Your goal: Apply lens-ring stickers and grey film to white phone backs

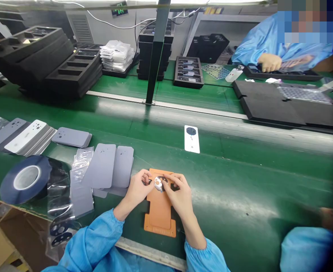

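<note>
An orange jig (160,213) lies on the green bench right in front of me, with a phone-shaped plate area in its middle. Over its upper end is a shiny round camera-cover piece with holes (158,184), partly hidden by my fingers. My left hand (138,188) pinches its left edge between thumb and curled fingers. From the other side, my right hand (180,193) has thumb and forefinger closed on the piece. Left of the jig lie grey phone-back sheets (102,166). A white phone back with a dark round camera area (191,139) lies farther off.
A roll of dark blue film (22,179) stands at left, its strip (60,230) hanging over the edge. Stacked phone-back sheets (30,138) lie behind it. Black foam trays (73,71) are piled at back left. Co-workers' sleeves (257,39) show at back right and lower right.
</note>
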`<state>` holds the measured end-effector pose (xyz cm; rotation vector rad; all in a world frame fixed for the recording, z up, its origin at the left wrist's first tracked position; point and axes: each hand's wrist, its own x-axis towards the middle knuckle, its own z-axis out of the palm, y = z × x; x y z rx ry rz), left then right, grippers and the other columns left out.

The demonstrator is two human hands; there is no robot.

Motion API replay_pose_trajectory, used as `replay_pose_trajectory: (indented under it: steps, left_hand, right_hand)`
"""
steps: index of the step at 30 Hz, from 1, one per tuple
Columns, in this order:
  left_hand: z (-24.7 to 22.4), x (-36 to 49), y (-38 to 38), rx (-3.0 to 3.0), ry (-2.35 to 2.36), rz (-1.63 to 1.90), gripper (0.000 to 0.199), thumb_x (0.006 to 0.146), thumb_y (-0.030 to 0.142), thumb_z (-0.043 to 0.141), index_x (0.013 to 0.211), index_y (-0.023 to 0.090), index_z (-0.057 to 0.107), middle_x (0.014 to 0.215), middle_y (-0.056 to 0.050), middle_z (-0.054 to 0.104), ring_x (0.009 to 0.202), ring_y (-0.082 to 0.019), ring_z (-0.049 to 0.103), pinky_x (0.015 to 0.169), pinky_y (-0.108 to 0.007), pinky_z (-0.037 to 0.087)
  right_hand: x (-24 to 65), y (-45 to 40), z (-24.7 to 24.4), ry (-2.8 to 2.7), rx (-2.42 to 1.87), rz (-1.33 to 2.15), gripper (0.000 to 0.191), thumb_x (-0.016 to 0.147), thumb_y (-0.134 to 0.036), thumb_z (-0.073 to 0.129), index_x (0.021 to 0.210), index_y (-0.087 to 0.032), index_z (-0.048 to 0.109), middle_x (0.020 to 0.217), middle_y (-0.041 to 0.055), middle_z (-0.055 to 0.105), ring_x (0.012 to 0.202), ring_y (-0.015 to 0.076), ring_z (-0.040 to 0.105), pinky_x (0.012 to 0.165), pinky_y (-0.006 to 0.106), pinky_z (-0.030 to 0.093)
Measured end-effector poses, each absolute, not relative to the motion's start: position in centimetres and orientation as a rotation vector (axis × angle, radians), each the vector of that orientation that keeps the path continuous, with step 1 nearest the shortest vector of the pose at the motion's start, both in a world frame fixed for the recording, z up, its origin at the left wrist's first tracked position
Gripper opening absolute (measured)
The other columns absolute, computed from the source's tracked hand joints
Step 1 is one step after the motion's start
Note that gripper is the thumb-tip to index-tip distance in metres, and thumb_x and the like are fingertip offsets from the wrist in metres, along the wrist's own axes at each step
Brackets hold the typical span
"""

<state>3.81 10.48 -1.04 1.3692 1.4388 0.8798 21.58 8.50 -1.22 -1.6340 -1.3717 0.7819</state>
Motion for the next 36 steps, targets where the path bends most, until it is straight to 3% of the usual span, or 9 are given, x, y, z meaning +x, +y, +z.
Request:
replay_pose_trajectory:
  steps: [4, 16, 25, 32, 34, 36]
  left_hand:
    - [-0.8, 3.9, 10.4, 1.387, 1.462, 0.871, 0.014, 0.076, 0.021, 0.070, 0.088, 0.020, 0.062, 0.063, 0.008, 0.048, 0.059, -0.011, 0.051, 0.059, -0.021, 0.039]
    - [-0.5, 3.9, 10.3, 1.424, 1.464, 0.883, 0.016, 0.074, 0.017, 0.067, 0.088, 0.021, 0.061, 0.062, 0.009, 0.047, 0.057, -0.011, 0.053, 0.059, -0.021, 0.041]
    - [-1.2, 4.0, 9.7, 1.568, 1.480, 0.930, 0.014, 0.079, 0.016, 0.065, 0.092, 0.021, 0.063, 0.070, 0.005, 0.052, 0.063, -0.013, 0.055, 0.061, -0.023, 0.045]
    - [-0.8, 3.6, 8.9, 1.733, 1.495, 0.937, 0.018, 0.084, 0.013, 0.062, 0.100, 0.021, 0.065, 0.080, 0.002, 0.061, 0.064, -0.013, 0.060, 0.060, -0.023, 0.051]
    - [-0.1, 3.1, 8.2, 1.793, 1.504, 0.946, 0.018, 0.088, 0.015, 0.059, 0.103, 0.022, 0.065, 0.087, -0.001, 0.065, 0.071, -0.015, 0.065, 0.065, -0.026, 0.055]
    - [0.6, 2.1, 7.5, 1.852, 1.532, 0.970, 0.019, 0.093, 0.017, 0.056, 0.108, 0.023, 0.066, 0.099, -0.005, 0.069, 0.088, -0.020, 0.069, 0.081, -0.033, 0.059]
  right_hand:
    - [22.2, 8.5, -1.6, -1.309, -1.641, 0.799, 0.029, 0.081, -0.042, 0.076, 0.104, -0.025, 0.081, 0.093, 0.0041, 0.059, 0.072, 0.0166, 0.052, 0.070, 0.034, 0.051]
    - [23.6, 8.7, -2.0, -1.213, -1.632, 0.868, 0.033, 0.080, -0.045, 0.079, 0.102, -0.021, 0.079, 0.088, 0.0015, 0.057, 0.064, 0.0132, 0.050, 0.060, 0.031, 0.046]
    - [24.2, 8.5, -1.9, -1.255, -1.624, 0.916, 0.034, 0.080, -0.040, 0.080, 0.108, -0.021, 0.078, 0.090, 0.0015, 0.059, 0.068, 0.0137, 0.055, 0.066, 0.032, 0.050]
    - [24.5, 8.3, -2.0, -1.269, -1.599, 0.944, 0.038, 0.082, -0.044, 0.078, 0.112, -0.020, 0.075, 0.100, 0.0055, 0.064, 0.070, 0.0144, 0.059, 0.070, 0.034, 0.056]
    - [24.6, 8.1, -2.1, -1.279, -1.591, 0.953, 0.040, 0.081, -0.044, 0.079, 0.114, -0.021, 0.075, 0.102, 0.0059, 0.064, 0.073, 0.0155, 0.061, 0.074, 0.036, 0.056]
    - [24.7, 8.0, -2.2, -1.287, -1.582, 0.961, 0.042, 0.080, -0.043, 0.080, 0.116, -0.022, 0.074, 0.101, 0.0052, 0.064, 0.076, 0.0164, 0.062, 0.077, 0.036, 0.056]
